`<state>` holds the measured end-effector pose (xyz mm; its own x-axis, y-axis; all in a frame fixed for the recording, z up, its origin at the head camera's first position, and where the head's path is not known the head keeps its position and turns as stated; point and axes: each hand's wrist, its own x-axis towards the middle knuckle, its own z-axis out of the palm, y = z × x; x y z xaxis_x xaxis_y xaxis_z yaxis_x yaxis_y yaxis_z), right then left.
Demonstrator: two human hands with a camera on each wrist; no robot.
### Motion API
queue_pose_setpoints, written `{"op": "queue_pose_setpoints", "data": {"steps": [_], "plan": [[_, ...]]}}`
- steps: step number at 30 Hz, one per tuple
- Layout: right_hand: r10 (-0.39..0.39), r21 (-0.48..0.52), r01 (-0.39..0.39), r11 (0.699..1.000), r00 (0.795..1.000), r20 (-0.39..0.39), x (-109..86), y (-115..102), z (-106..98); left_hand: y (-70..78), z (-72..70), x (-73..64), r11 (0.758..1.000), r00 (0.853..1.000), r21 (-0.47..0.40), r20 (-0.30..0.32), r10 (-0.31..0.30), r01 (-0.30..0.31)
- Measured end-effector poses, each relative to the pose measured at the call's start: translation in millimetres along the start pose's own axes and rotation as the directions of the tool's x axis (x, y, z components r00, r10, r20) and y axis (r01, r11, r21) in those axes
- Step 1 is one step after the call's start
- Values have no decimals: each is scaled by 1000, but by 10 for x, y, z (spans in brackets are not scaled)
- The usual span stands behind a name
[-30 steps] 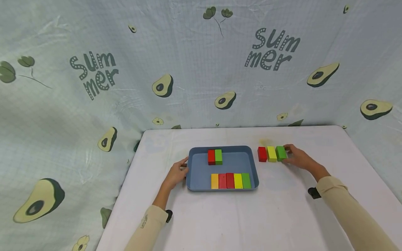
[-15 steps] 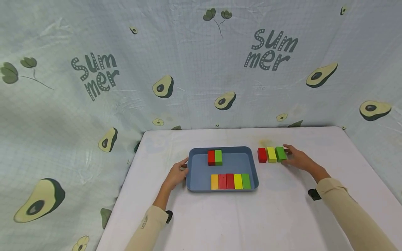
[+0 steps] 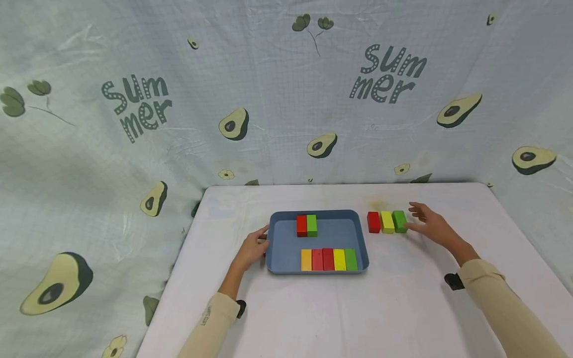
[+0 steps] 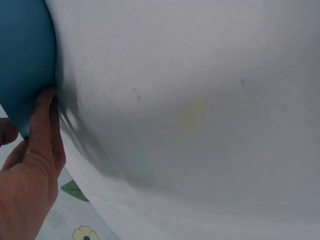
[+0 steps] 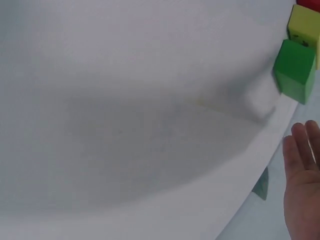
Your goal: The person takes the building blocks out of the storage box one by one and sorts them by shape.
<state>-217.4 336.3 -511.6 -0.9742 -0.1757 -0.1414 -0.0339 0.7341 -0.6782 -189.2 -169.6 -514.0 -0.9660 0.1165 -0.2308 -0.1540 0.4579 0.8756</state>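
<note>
My left hand touches the left wall of a blue-grey tray, fingertips against its outside. Up close in the left wrist view, extended fingers of the hand meet the tray. To the right of the tray stand a red block, a yellow block and a green block in a row. Just right of the green block, my right hand has its fingers spread and holds nothing. The right wrist view shows the hand apart from the green block.
Inside the tray, a red block and a green block stand side by side at the back. Along its front wall is a row of several blocks, from orange to green. A printed cloth hangs behind the white table.
My right hand has come away from the green block, its fingers opening as it shifts slightly right. The left hand, the tray and the blocks stay put.
</note>
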Motion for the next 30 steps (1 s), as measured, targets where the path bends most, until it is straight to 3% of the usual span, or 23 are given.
{"op": "queue_pose_setpoints", "data": {"steps": [9, 30], "plan": [[-73, 40, 75, 996, 995, -62, 88, -277, 105, -8, -10, 16, 1000, 1000, -16, -1, -13, 13], [-152, 104, 152, 983, 988, -11, 209, -695, 360, 2, -4, -1, 1000, 1000, -23, -3, -14, 14]]}}
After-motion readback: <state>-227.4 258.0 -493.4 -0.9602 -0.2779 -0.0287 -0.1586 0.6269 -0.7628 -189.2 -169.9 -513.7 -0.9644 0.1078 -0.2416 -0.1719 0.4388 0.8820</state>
